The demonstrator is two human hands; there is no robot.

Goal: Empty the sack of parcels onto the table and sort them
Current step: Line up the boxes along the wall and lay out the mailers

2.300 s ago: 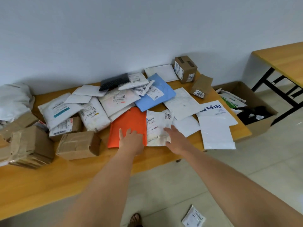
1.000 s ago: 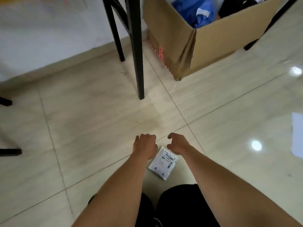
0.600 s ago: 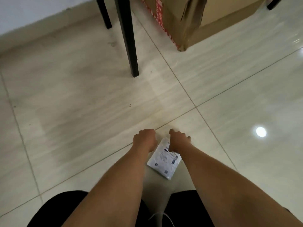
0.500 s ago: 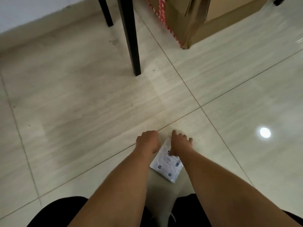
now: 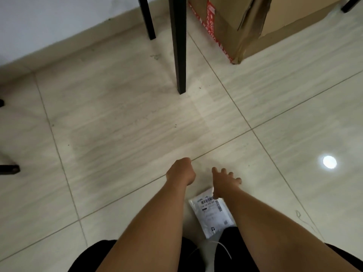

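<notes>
A small white parcel (image 5: pixel 212 214) with a barcode label is low over the tiled floor, just in front of my knees. My right hand (image 5: pixel 225 180) covers its far edge, knuckles up, and seems to grip it there; the fingertips are hidden under the hand. My left hand (image 5: pixel 181 172) hovers a little to the left of the parcel, curled into a fist with nothing in it and not touching the parcel. The table top and the other parcels are out of view.
A black table leg (image 5: pixel 179 55) stands on the floor ahead, with a second leg (image 5: pixel 147 18) behind it by the wall. A brown cardboard box (image 5: pixel 245 26) sits at the upper right. Black furniture feet (image 5: pixel 9 169) show at the left edge.
I went from the table down to the floor. My right hand closed on the fallen white parcel and drew it back toward my knees; its long side now points at me.
</notes>
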